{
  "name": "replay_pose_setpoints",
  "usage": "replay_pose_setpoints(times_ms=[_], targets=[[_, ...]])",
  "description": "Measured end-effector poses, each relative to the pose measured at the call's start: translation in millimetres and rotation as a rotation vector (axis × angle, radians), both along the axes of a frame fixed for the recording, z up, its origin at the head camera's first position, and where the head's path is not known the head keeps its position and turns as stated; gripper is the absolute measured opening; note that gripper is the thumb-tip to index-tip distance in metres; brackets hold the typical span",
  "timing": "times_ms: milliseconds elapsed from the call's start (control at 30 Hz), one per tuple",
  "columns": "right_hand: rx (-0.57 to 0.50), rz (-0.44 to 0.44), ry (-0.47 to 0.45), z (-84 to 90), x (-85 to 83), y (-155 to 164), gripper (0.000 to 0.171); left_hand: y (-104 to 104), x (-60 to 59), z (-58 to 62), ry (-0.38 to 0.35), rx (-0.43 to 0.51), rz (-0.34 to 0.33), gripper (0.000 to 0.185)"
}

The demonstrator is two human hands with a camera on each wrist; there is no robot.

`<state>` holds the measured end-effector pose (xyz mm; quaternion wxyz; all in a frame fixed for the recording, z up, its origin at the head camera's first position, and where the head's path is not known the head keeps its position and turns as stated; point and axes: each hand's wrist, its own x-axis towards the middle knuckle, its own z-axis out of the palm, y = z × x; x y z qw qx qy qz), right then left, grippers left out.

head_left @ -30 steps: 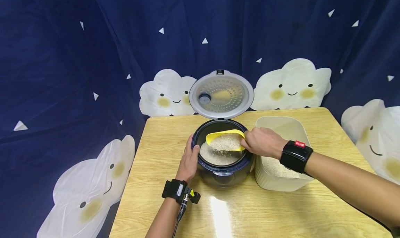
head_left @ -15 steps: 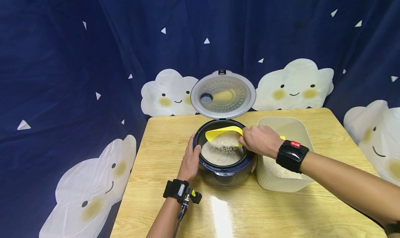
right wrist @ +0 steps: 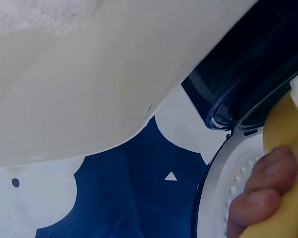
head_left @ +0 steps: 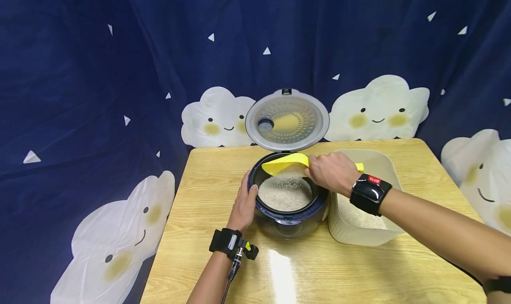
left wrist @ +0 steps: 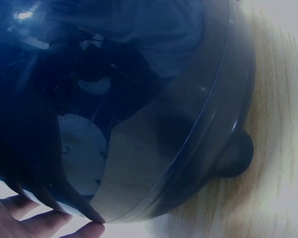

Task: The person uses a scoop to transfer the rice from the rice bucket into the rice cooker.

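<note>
We held the yellow scoop in our right hand, its grip curled round the handle, the long axis running left over the rice cooker on the bench; our left hand rested open-fingered against the cooker's left wall.

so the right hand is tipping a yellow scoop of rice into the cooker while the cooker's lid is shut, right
Not quite: the lid stands open behind the pot, as the head view shows. The rest holds: the right hand tips the yellow scoop of rice over the cooker.
</note>
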<state>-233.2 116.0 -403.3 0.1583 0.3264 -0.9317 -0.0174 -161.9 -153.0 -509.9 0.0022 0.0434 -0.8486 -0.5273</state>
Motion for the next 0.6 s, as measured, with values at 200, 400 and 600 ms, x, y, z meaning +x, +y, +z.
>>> replay_pose_setpoints(times_ms=[200,400,600], targets=[[0.010,0.004,0.042,1.7,-3.5,1.4,0.034,1.4,0.3,0.4,-0.008,0.002,0.005,0.058],[0.011,0.012,0.128,6.3,-6.5,4.2,0.035,2.1,-0.6,-1.0,-0.006,0.011,0.005,0.056],[-0.001,0.022,0.165,9.1,-7.8,6.3,0.035,0.8,0.0,-1.3,0.011,0.010,0.009,0.057]])
